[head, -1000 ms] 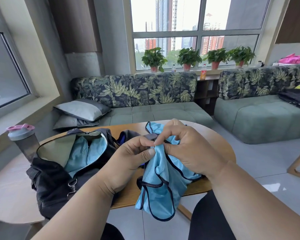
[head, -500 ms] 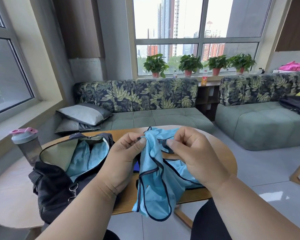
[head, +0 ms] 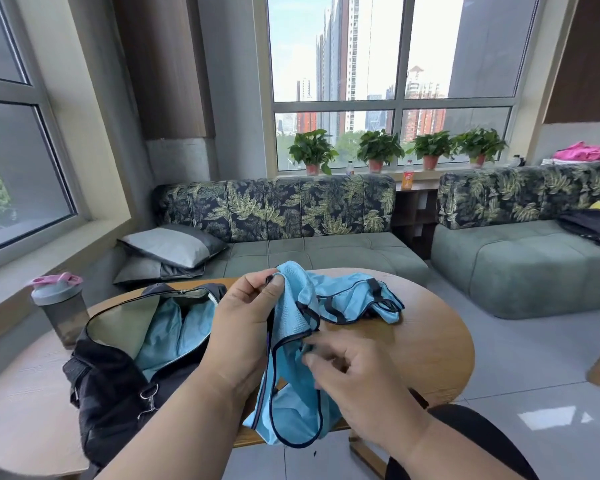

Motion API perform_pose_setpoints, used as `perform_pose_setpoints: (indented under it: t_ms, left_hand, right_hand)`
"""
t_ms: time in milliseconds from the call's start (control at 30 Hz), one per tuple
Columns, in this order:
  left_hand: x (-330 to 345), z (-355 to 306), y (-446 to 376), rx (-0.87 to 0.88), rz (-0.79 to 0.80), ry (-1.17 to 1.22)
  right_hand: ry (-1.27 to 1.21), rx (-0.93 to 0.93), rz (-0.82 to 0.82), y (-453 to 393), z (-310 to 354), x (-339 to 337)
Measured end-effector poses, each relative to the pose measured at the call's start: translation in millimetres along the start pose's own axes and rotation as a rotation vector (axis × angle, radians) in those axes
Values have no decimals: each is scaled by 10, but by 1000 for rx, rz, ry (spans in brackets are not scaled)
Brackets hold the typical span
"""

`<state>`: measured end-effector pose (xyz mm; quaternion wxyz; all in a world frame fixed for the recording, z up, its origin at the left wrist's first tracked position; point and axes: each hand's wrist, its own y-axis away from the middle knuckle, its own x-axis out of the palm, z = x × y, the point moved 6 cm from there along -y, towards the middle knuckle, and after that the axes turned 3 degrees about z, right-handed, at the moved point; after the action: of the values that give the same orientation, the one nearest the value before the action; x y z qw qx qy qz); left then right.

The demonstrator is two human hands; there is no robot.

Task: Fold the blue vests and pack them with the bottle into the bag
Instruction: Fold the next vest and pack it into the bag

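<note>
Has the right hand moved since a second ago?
Yes. The right hand has dropped toward the near edge of the table, away from the left hand, which still pinches the top of the vest.

Matt cloth vest, wooden table

Daylit room, leaf-print green sofas, potted plants on windowsill, grey tiled floor, round wooden table

Right hand blurred; its grip is unclear.
</note>
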<state>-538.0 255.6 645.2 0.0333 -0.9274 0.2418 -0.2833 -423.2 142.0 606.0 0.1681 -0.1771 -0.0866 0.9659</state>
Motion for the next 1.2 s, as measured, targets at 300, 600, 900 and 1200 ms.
perform_pose_setpoints:
  t_ms: [300, 600, 900, 1200]
  left_hand:
    - [125, 44, 123, -39, 78, 15]
    - [108, 110, 170, -47, 114, 3]
    - [79, -126, 129, 200, 172, -296]
    - [41, -286, 99, 200, 194, -404]
  right_hand:
    - [-209, 14, -173, -53, 56, -56]
    - [-632, -48, -105, -117, 106, -62]
    - [-665, -69, -226, -160, 233, -344]
    - [-459, -162, -249, -160, 302, -366]
